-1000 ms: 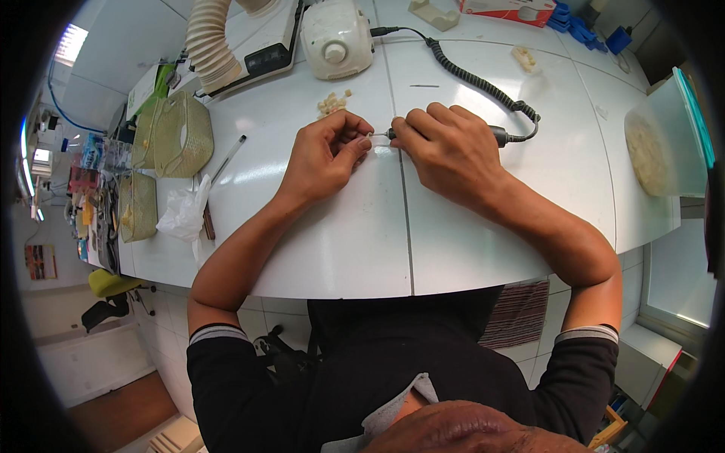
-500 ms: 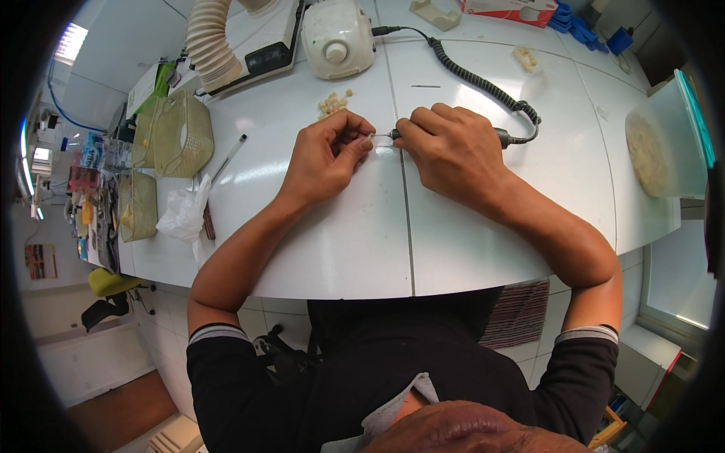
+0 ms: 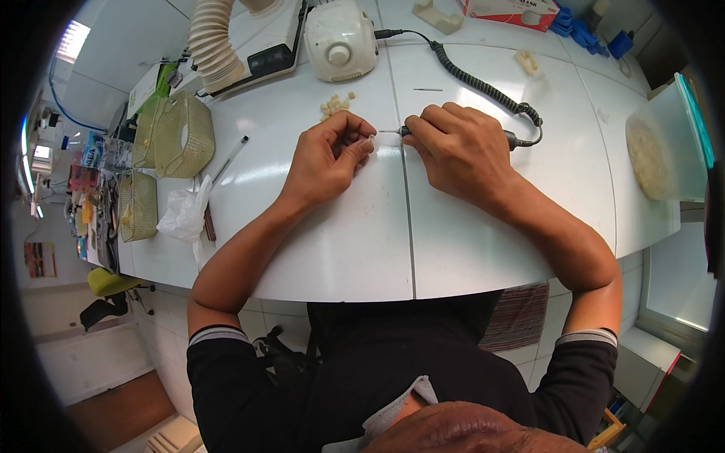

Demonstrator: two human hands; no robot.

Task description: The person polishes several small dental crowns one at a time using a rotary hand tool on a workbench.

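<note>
My left hand (image 3: 331, 157) is closed in a pinch on a small pale piece (image 3: 371, 138) near the middle of the white worktop. My right hand (image 3: 462, 152) is wrapped round a dark rotary handpiece (image 3: 512, 140), whose thin metal bit (image 3: 390, 131) points left, just short of the piece. A coiled black cord (image 3: 483, 87) runs from the handpiece to a white control unit (image 3: 339, 54) with a knob. Several small cream pieces (image 3: 332, 106) lie just beyond my left hand, and a slim metal rod (image 3: 427, 89) lies beyond the bit.
On the left are mesh baskets (image 3: 185, 132), a pen (image 3: 230, 158) and a crumpled plastic bag (image 3: 181, 211). A ribbed hose (image 3: 211, 49) stands at back left. A translucent tub (image 3: 657, 143) sits at right. A red-white box (image 3: 506, 15) and blue items (image 3: 574, 30) are at the back.
My right hand and the handpiece have shifted slightly right, widening the space between the handpiece and the piece in my left hand. The left hand has stayed almost where it was.
</note>
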